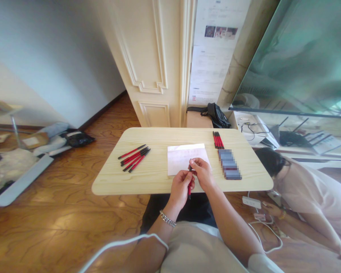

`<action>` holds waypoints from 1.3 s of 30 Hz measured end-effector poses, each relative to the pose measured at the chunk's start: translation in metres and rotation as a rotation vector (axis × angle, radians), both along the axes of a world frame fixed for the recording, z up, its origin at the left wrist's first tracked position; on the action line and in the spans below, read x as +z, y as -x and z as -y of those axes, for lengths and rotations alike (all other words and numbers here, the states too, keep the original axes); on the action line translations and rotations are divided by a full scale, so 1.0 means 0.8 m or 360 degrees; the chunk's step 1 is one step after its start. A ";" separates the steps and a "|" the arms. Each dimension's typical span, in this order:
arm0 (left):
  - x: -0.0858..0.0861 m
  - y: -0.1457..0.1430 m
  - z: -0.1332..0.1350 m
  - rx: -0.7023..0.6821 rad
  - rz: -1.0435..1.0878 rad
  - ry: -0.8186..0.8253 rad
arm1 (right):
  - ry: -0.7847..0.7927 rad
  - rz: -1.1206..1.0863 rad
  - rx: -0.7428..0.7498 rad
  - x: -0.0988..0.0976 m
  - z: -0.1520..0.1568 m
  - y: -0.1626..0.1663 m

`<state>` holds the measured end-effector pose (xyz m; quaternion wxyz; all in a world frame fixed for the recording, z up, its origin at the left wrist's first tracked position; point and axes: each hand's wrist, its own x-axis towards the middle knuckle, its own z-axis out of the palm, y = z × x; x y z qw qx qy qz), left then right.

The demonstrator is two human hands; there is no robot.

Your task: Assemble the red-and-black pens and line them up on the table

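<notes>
A red and black pen (189, 186) is held between my two hands at the table's front edge, just in front of a paper pad (184, 155). My left hand (182, 185) is closed around its middle. My right hand (201, 171) pinches the pen's dark upper end with thumb and fingers. To the left lies a loose group of similar red and black pens (135, 158), fanned out at a slant. A neat row of the same kind of pens (218, 140) rests at the right, above a pixelated rectangular thing (229, 164).
The pale wooden table (110, 178) has rounded corners. At the right a person (309, 189) bends low beside a white power strip (251, 202) with cables. Behind the table sits a black bag (218, 115) on a box. A white cable (125, 242) crosses my left forearm.
</notes>
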<state>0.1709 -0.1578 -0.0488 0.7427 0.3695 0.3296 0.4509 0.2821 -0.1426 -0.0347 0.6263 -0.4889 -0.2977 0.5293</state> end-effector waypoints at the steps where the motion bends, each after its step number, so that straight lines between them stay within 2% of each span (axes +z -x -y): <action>1: 0.000 0.000 0.000 -0.0003 -0.0008 0.0002 | -0.0008 0.0016 0.0006 0.001 0.001 0.000; 5: -0.001 0.000 0.000 0.0004 -0.0002 0.0009 | 0.0059 -0.0015 0.0121 0.005 0.002 0.000; 10: -0.002 0.001 0.000 0.0005 -0.0038 -0.0032 | 0.0024 0.0116 0.0026 0.004 0.001 -0.001; 15: -0.005 0.001 0.000 0.0018 -0.0040 -0.0038 | 0.0049 0.0058 0.0165 0.002 0.000 -0.002; 19: -0.004 0.002 -0.002 0.0010 -0.0041 -0.0039 | -0.0001 0.0158 0.0065 0.004 0.001 -0.001; 24: 0.000 0.001 0.000 0.0014 -0.0033 -0.0005 | 0.0057 0.0090 0.0164 0.004 0.001 -0.003; 28: 0.004 0.001 0.001 0.0018 -0.0046 -0.0028 | 0.0000 0.0188 0.0060 0.005 0.001 -0.005; 32: 0.006 0.001 0.000 0.0043 -0.0057 -0.0016 | 0.0036 0.0141 0.0179 0.007 0.002 -0.008; 39: 0.003 0.001 -0.001 0.0056 -0.0088 -0.0065 | -0.0023 0.0259 0.0092 0.006 0.000 -0.011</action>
